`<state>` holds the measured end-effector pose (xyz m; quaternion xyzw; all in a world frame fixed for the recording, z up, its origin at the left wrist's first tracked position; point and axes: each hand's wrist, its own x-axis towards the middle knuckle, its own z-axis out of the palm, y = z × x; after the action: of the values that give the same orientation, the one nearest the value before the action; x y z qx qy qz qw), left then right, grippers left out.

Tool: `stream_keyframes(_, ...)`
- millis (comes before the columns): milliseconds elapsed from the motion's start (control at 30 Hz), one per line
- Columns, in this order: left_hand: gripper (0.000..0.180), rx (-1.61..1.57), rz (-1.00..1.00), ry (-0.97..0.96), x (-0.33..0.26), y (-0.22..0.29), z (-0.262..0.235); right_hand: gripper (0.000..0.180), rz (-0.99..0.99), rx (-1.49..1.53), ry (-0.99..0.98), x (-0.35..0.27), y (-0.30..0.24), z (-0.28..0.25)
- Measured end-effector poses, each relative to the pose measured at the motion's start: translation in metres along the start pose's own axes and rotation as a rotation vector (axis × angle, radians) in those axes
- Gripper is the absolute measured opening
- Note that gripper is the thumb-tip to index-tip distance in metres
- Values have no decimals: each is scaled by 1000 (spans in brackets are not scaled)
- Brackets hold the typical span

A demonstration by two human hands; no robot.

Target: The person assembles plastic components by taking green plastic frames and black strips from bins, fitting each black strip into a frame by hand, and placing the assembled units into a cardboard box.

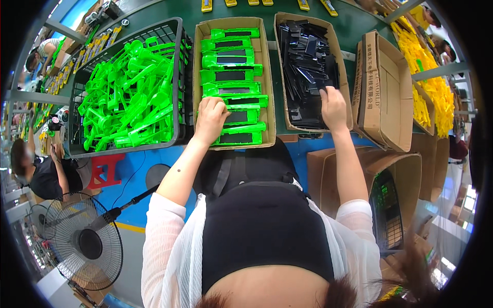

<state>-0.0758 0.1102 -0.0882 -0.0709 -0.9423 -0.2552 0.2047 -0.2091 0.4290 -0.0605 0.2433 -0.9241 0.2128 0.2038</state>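
Note:
My left hand (211, 120) is closed, fingers curled over the left end of a green plastic housing (237, 117) in a shallow cardboard box (267, 66). More such housings lie crosswise there in a column, dark rectangular panels set in them. Over the right edge of a second cardboard box (281, 56), my right hand (334, 109) pinches a thin dark panel (329, 82); the fingers partly hide it. Loose glossy dark panels (308, 61) fill that box in a jumbled heap.
Left stands a black plastic crate (181, 66) heaped with green parts (131, 92). An open cardboard box (393, 87) and yellow parts (426, 72) are at right. Below the table are a fan (84, 244) and a large carton (328, 174). Another person (46, 172) sits at left.

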Motion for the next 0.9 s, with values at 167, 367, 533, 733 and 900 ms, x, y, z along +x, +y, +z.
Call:
stream_keyframes(167,30,178,27,-102,6,7,-14,21,426,710,-277,6,-74,6)
stream_keyframes(367,39,359,-131,-187,2,15,-22,13,169,612,-283,-8,-93,34)
stream_keyframes(533,40,403,-115,-283,-2,15,-33,12,141,577,-297,-14,-90,36)
stream_keyframes(733,26,127,-36,-385,-1,14,-23,13,232,676,-349,-14,-98,36)
stream_keyframes(900,17,-74,-82,-252,13,33,-29,15,614,1298,-329,-3,-109,39)
